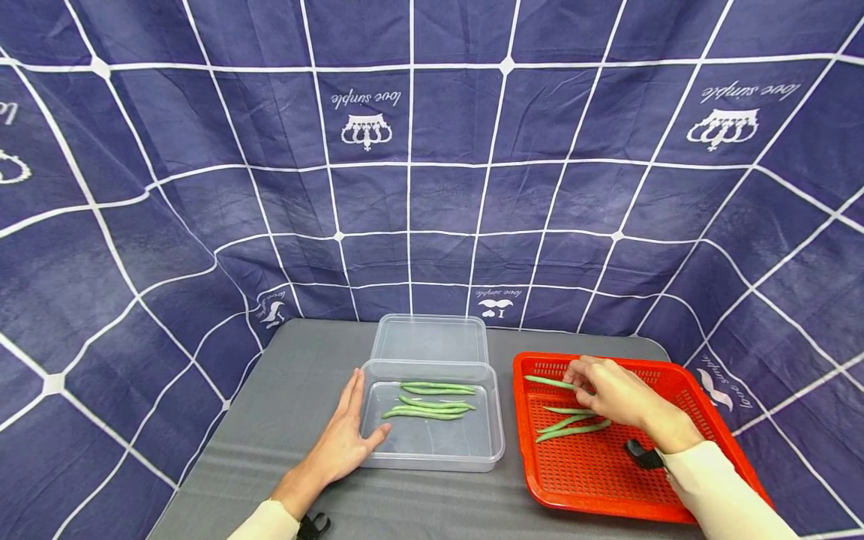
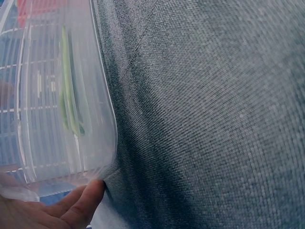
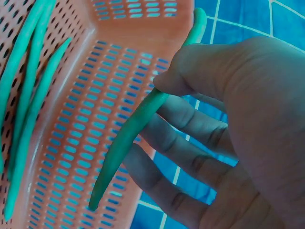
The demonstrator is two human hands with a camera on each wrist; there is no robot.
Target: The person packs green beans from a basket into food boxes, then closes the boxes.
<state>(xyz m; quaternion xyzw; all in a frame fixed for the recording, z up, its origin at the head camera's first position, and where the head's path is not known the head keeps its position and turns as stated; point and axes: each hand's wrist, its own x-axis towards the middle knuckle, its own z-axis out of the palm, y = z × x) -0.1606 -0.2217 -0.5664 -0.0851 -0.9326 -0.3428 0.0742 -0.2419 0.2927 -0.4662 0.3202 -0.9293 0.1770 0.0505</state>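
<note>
Grey cloth covers the table, blue drape behind. Left hand (image 1: pixel 340 442) lies flat, fingers straight, against the near-left corner of the tub (image 1: pixel 501 442), which holds about 4 beans (image 1: pixel 432 399). Right hand (image 1: pixel 610 390) pinches 1 bean (image 1: pixel 550 382) above the tray (image 1: pixel 580 491), 3 more beans (image 1: pixel 570 421) just below it. That thin grip looks loose; I'd worry the bean slips, or the light tub skids if knocked.

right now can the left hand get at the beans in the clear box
Probably yes. The left hand rests flat against the side of the clear box, which stands open, its lid behind it; nothing covers the beans inside.
</note>
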